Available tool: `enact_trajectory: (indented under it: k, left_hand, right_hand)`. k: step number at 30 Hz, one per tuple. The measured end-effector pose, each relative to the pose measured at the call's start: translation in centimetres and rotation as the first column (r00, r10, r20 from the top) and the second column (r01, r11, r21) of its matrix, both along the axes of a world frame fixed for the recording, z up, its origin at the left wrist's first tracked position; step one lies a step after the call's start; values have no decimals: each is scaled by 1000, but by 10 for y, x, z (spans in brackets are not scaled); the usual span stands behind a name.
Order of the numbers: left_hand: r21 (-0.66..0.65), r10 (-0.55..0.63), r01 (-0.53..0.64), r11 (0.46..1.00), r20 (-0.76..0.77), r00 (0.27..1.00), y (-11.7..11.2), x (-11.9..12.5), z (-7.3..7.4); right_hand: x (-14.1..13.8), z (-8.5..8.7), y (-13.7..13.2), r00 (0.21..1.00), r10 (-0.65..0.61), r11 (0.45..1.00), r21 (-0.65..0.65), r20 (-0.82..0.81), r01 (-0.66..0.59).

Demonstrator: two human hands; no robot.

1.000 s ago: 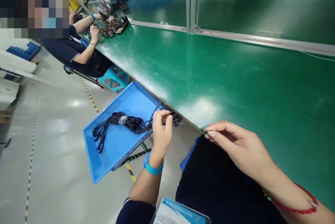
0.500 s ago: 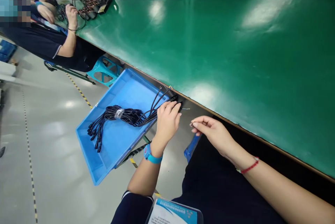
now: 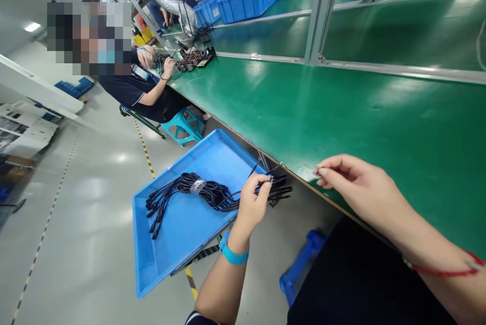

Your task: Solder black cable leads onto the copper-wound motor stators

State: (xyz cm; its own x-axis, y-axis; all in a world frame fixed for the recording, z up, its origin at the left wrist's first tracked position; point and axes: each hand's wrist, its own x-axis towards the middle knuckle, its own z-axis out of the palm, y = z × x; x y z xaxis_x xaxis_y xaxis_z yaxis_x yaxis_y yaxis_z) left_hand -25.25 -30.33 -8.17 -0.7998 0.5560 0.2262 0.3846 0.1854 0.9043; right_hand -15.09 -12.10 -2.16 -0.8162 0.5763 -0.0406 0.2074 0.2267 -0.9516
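1. Pinching one wire end (image 3: 268,178), left hand (image 3: 253,202) hovers beside cable bundle (image 3: 201,191) in blue tray (image 3: 167,259); tugging could drag the whole bundle off.
2. Right hand (image 3: 355,186) pinched shut at bench (image 3: 341,107) edge; contents unclear.

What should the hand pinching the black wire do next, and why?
Probably draw that one wire free toward the right hand: the left hand pinches just its tip, while the bundle lies banded in the blue tray.

Black cable bundle (image 3: 197,188) in blue plastic tray (image 3: 159,264); tray left of long green workbench (image 3: 341,112); turquoise plastic stool (image 3: 186,125) beyond.
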Motion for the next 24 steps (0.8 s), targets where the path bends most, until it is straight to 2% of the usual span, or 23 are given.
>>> enact_trajectory:
  k: [3,6,8,9,10,11,15,18,24]
  left_hand:
    - [0,-10,10,1000,-46,999,9,-11,9]
    - [6,41,-40,999,-148,988,27,-40,25]
    - [-88,24,-45,995,-225,974,49,-71,36]
    - [-179,8,-54,982,-246,969,62,-89,40]
    - [-278,1,-74,958,-253,968,77,-107,43]
    - [-324,2,-86,942,-252,968,92,-125,45]
    - [-410,-15,-93,907,-253,967,147,-179,44]
    - [-458,-63,-61,887,-250,966,178,-200,42]
    - [-528,-122,-1,849,-198,972,229,-223,47]
  right_hand:
    - [-17,-1,34,994,-44,997,71,100,37]
    - [-20,-9,59,983,-32,989,151,179,5]
    - [-18,-15,70,984,-21,989,149,175,-5]
    - [-16,-18,74,988,-22,992,130,152,2]
    - [-15,-20,76,992,-26,994,108,124,12]
    - [-14,-21,77,995,-27,995,95,97,18]
    - [-10,-23,78,998,10,988,156,59,-19]
    - [-9,-22,79,998,41,982,185,44,-48]
    - [-10,-21,80,998,66,973,219,14,-67]
